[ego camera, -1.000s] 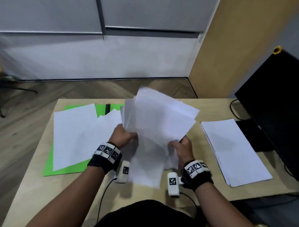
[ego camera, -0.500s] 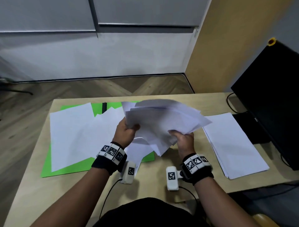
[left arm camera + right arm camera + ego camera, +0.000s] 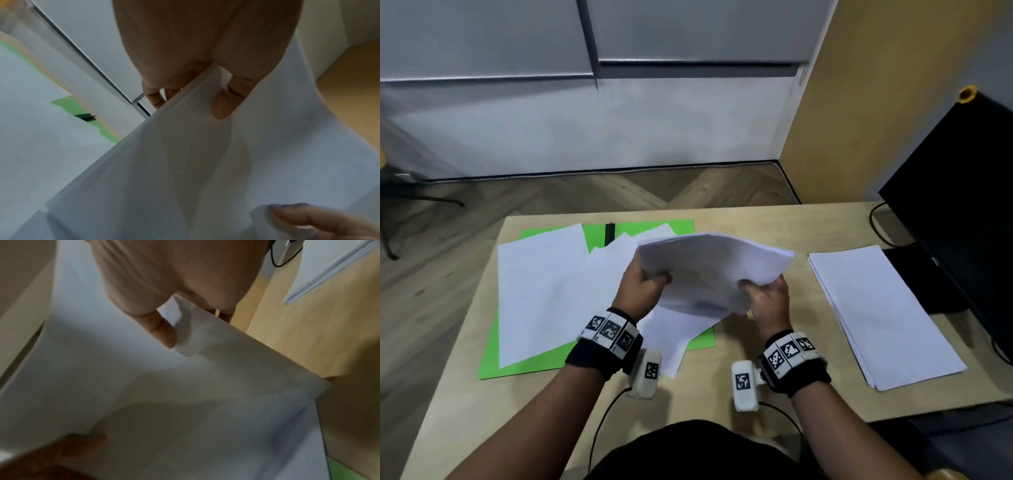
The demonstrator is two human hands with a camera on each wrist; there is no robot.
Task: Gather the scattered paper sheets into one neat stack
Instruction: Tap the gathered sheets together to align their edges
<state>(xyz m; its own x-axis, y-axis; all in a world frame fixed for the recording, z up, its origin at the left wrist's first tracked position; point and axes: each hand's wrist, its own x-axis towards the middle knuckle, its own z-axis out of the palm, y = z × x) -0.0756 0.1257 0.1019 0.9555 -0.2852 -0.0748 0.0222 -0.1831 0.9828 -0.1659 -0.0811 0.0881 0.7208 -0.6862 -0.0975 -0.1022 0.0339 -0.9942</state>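
I hold a bundle of white paper sheets in both hands, lifted off the surface and lying almost flat in front of me. My left hand grips the bundle's left edge; from the left wrist view the thumb presses on the top of the sheets while the other fingers curl underneath. My right hand grips the near right corner the same way, thumb on top and the rest of the fingers below, where they are mostly hidden. The sheets in the bundle are not squared up: their edges fan out a little on the far right side and the near edge sags.

Below the bundle, more loose sheets lie spread and overlapping on a green folder at the left part of the surface. One of them pokes out toward me past the folder's near edge, just beside my left wrist. A thin black strip shows on the folder's far side, between two sheets.

Well apart on the right lies a tidy pile of paper, its long side running away from me. Just beyond it stands a black monitor, with its base touching or nearly touching the pile's far corner; I cannot tell which.
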